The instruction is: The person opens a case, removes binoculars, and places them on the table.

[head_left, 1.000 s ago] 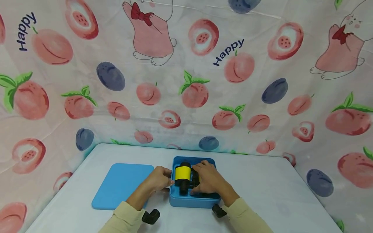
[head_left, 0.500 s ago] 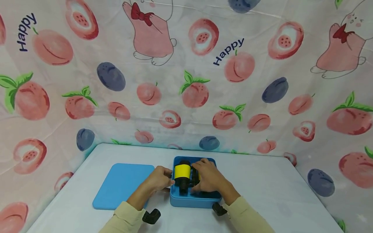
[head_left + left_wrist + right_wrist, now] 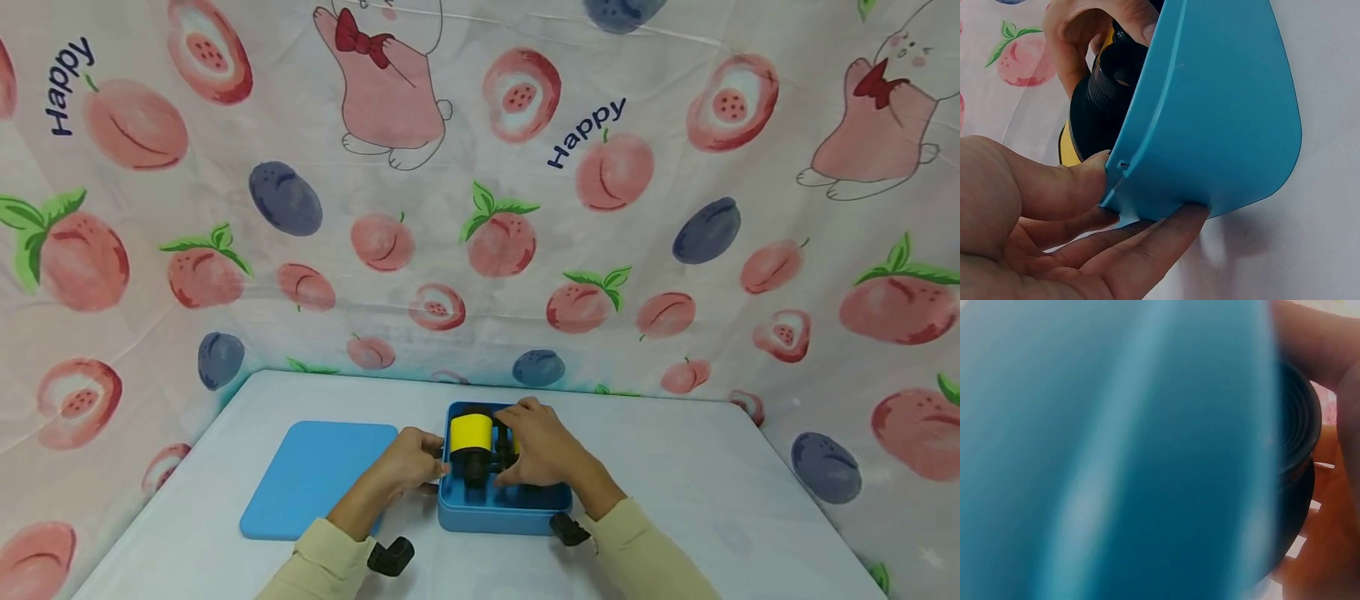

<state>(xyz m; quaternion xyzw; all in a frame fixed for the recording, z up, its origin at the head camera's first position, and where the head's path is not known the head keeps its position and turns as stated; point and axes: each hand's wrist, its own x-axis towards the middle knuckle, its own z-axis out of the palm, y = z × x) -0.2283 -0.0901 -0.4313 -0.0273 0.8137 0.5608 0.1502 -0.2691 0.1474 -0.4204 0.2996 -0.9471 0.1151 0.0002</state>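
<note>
Near the far edge of the desk [image 3: 720, 483], roughly midway between its left and right edges, stood a blue box [image 3: 502, 521] with a pair of yellow and black binoculars [image 3: 471, 435] in it. The barrels ran lengthwise from the far wall of the box toward the near one, side by side. Closest to them was the right hand [image 3: 543, 442], which came over the box's right side and gripped the right barrel, fingers curled round toward the far end and thumb nearer the front; the left barrel lay uncovered just to the left of that grip. The left hand [image 3: 408, 458] held the box's left wall, thumb at the rim and fingers against the outer face. Toward the desk's left edge lay a flat blue lid [image 3: 315, 475], its near right part hidden behind the left forearm. Most of the right barrel was lost under the right hand, and whether the binoculars touched the box floor could not be told. A blurred blue wall filled most of the right wrist view, leaving only a ringed black end and part of the hand. The desk's near edge was cut off.
</note>
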